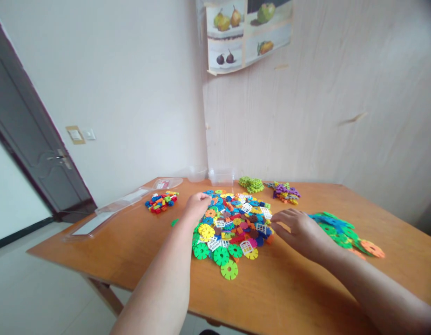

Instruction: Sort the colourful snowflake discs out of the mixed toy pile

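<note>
A heap of colourful plastic toy pieces [236,223] lies in the middle of the table, mixing notched discs, small building bricks and white window-shaped pieces. My left hand [197,206] is at the heap's back left edge with its fingers closed; whatever they may hold is hidden. At the heap's right side, my right hand [299,228] reaches in with thumb and fingers apart, close to a white window piece [266,213]. I see nothing held in it. Nearest the table's front is a light green notched disc [229,270].
A small pile of bricks [161,202] sits left. Green pieces [251,184] and purple pieces [286,191] lie at the back; flat green and blue discs [336,228] are to the right. Clear containers [220,177] and lids [112,211] line the wooden table's [271,293] back and left.
</note>
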Tool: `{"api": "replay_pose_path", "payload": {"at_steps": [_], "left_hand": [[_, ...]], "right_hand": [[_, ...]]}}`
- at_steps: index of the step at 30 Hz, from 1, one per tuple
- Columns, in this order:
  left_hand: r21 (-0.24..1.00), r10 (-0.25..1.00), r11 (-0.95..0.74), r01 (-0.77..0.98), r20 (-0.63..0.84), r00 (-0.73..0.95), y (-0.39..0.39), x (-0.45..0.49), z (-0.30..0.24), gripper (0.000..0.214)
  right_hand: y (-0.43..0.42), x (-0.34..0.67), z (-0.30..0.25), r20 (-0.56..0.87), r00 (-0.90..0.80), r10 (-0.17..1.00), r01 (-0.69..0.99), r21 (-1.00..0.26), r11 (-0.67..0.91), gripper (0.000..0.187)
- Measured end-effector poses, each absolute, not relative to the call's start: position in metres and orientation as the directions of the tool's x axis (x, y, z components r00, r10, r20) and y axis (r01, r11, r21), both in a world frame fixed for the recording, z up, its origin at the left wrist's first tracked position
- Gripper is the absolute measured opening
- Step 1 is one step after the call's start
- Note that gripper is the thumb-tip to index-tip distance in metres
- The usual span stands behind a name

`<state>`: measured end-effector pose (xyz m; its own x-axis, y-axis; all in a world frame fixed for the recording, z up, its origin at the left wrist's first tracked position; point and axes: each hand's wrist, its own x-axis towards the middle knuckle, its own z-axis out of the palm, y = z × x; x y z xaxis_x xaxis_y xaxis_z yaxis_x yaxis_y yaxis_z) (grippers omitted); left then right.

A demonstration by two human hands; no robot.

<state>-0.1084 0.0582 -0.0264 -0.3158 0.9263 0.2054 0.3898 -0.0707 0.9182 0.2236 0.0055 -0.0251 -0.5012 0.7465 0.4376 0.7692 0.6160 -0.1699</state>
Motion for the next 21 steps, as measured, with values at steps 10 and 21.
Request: {"api": "replay_pose_path", "payload": {"at_steps": [10, 21], "left_hand": [[0.785, 0.946, -0.265, 0.560, 0.323, -0.005, 0.044, -0.080, -0.020, 0.014], [0.511, 0.888, -0.452, 0.731, 0.183, 0.422, 0.006, -0.054, -0.004, 0.011]], "right_hand": [[-0.033, 0.171, -0.025, 0.439, -0.669, 0.599, 0.618, -0.119, 0.777, 0.021], [-0.022, 0.170, -0.043, 0.480, -0.642, 0.598, 0.660, -0.051, 0.749, 0.020]]}}
